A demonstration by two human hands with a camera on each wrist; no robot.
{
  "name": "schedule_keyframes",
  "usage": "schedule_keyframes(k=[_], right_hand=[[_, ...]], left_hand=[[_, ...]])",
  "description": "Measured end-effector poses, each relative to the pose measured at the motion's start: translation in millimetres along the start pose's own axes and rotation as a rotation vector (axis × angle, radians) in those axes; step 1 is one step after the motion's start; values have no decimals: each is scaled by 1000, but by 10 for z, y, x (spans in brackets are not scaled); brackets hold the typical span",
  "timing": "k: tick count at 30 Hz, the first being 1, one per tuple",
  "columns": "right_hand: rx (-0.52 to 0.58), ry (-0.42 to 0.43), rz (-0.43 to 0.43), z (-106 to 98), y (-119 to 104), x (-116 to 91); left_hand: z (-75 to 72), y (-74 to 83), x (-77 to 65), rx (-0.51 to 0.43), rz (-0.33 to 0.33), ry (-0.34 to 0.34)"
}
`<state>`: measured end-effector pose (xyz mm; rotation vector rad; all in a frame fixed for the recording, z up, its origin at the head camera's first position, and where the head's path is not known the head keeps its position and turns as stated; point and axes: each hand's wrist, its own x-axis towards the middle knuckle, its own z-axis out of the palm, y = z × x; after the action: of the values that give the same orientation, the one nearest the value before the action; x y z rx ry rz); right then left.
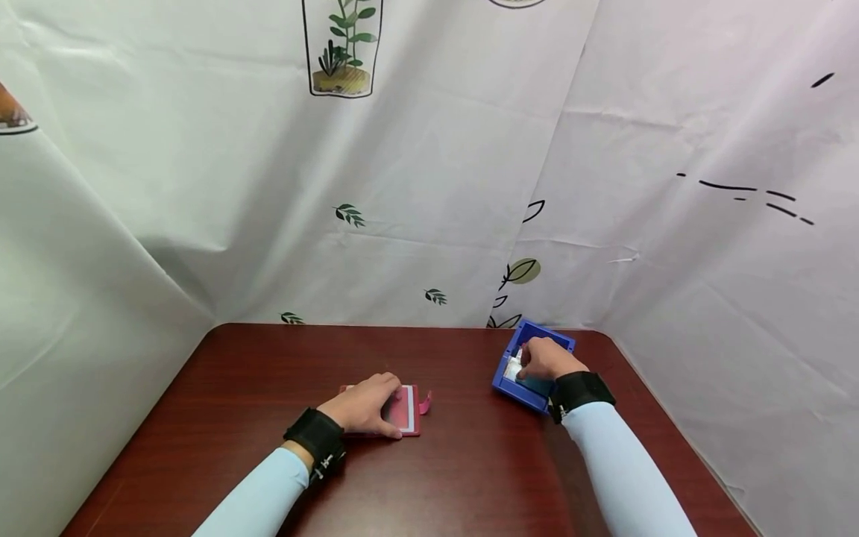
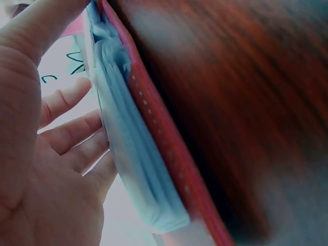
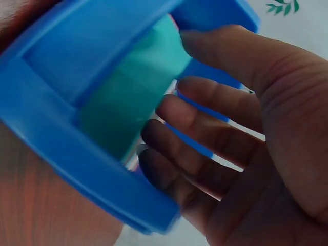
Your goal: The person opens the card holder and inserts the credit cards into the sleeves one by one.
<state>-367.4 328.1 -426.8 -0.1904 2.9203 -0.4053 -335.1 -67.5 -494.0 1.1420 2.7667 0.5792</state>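
Observation:
On the table, a red card holder [image 1: 412, 410] lies under my left hand [image 1: 365, 403]. Clear plastic sleeves [image 2: 133, 148] are stacked inside its red cover [image 2: 154, 115], and a short pink strap [image 1: 426, 403] sticks out on the right. My left thumb and fingers spread over the holder, fingertips at the edge of the sleeves. To the right, my right hand [image 1: 546, 359] reaches into a blue box [image 1: 505, 362]. Its thumb and fingers stand apart, fingertips right beside a teal card [image 3: 138, 82] inside. A white item [image 1: 513, 368] shows next to those fingers in the head view.
The dark red wooden table [image 1: 463, 477] runs back to a white printed curtain [image 1: 429, 171], which hangs behind it and along both sides. The blue box stands close to the table's back right corner. Both wrists wear black straps [image 1: 315, 440].

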Motion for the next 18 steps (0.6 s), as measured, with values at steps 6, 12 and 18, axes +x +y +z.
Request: schedule_keyframes(k=[6, 12, 18], right_hand=[[15, 11, 51, 84, 40, 15], [69, 10, 92, 63, 68, 49], [107, 62, 40, 35, 86, 55]], left_hand=[[-13, -9, -5, -14, -12, -4], [-14, -10, -16, -31, -20, -11], [-21, -33, -20, -29, -17, -5]])
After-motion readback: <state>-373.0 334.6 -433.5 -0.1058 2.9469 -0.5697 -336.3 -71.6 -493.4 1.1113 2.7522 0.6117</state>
